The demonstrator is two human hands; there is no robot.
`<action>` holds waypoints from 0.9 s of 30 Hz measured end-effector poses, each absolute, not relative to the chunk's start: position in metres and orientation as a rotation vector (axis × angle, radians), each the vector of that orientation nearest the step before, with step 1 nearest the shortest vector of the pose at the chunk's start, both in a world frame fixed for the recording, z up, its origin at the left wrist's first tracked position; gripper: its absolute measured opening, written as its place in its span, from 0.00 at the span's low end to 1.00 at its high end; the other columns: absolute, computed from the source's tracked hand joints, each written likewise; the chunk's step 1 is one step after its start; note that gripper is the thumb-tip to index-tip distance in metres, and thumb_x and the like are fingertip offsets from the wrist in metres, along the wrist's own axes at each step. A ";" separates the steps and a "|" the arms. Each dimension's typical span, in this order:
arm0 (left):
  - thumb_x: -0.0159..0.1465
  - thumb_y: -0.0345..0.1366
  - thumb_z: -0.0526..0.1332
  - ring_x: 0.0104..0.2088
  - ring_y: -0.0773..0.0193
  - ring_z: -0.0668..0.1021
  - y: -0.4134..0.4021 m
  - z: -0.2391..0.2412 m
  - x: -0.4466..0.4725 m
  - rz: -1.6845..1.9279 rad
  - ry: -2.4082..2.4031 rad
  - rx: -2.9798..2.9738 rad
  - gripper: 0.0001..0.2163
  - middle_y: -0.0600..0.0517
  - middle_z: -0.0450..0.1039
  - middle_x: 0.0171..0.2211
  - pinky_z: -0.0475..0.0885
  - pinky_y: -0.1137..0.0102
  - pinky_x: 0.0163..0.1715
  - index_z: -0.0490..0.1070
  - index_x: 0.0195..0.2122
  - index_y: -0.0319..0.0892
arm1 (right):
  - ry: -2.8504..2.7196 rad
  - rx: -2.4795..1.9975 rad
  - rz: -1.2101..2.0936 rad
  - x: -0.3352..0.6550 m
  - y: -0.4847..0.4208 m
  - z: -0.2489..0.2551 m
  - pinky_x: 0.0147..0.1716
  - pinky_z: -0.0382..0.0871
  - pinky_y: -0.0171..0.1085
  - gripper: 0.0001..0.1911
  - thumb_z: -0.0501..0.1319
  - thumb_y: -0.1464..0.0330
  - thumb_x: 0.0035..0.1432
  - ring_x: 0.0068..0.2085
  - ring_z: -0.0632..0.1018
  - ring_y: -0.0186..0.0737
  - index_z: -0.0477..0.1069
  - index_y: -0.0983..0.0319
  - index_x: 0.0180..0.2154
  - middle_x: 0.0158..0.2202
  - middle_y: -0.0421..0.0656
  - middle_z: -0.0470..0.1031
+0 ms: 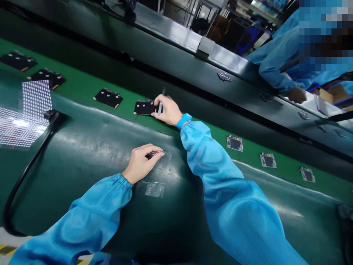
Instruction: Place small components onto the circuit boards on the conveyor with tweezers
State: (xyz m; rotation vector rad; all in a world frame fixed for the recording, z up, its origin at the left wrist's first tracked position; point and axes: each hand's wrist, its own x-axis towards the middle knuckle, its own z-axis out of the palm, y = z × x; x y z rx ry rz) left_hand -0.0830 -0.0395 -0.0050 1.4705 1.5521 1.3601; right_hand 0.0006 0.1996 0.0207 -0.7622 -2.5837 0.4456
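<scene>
black board [143,108] on belt [78,86], right hand [170,110] at its end, gripping slim tool [160,109], left hand [140,162] pinching dark piece [150,155]

One head-worn camera looks forward and down across the workbench [96,141], tilted so the green belt [79,84] slants from far left to near right. It views the left hand [142,161] and right hand [169,111] closely from above.

No lettering, number or brand can be read. Pale patches [143,105] are borne by the black boards [109,100], but no print is resolved on them; yellow-and-black striping [7,250] is shown on the floor [6,235], lower left.
</scene>
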 end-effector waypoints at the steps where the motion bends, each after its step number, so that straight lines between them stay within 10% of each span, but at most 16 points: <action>1: 0.65 0.38 0.68 0.33 0.63 0.82 -0.039 -0.004 -0.083 1.362 1.551 1.473 0.05 0.51 0.82 0.33 0.76 0.70 0.33 0.82 0.35 0.45 | -2.542 -0.737 0.425 0.004 0.200 0.030 0.52 0.69 0.49 0.17 0.71 0.64 0.56 0.47 0.75 0.51 0.68 0.60 0.43 0.43 0.46 0.75; 8: 0.65 0.39 0.68 0.32 0.63 0.82 -0.039 -0.007 -0.084 1.358 1.559 1.468 0.05 0.51 0.82 0.33 0.76 0.70 0.33 0.82 0.35 0.45 | -2.413 -0.561 0.727 -0.016 0.184 0.067 0.52 0.75 0.47 0.23 0.68 0.53 0.61 0.50 0.79 0.48 0.70 0.62 0.49 0.48 0.45 0.77; 13: 0.65 0.39 0.68 0.32 0.64 0.82 -0.040 -0.006 -0.084 1.360 1.553 1.467 0.05 0.51 0.82 0.34 0.76 0.70 0.33 0.82 0.35 0.45 | -2.042 -0.695 1.355 0.018 0.140 0.080 0.30 0.77 0.33 0.28 0.56 0.48 0.69 0.31 0.82 0.35 0.72 0.61 0.58 0.34 0.41 0.80; 17: 0.64 0.38 0.68 0.32 0.63 0.82 -0.040 -0.003 -0.083 1.364 1.565 1.461 0.05 0.51 0.82 0.33 0.76 0.70 0.33 0.82 0.35 0.44 | -1.848 -0.821 1.610 0.072 0.103 0.076 0.22 0.73 0.30 0.30 0.59 0.43 0.65 0.24 0.78 0.33 0.80 0.63 0.47 0.28 0.42 0.79; 27: 0.64 0.37 0.69 0.32 0.65 0.81 -0.041 -0.001 -0.085 1.348 1.551 1.473 0.05 0.51 0.82 0.33 0.75 0.71 0.33 0.82 0.35 0.43 | -1.509 -0.891 1.731 0.104 0.053 0.046 0.36 0.85 0.43 0.12 0.77 0.65 0.51 0.32 0.86 0.43 0.80 0.61 0.35 0.35 0.46 0.85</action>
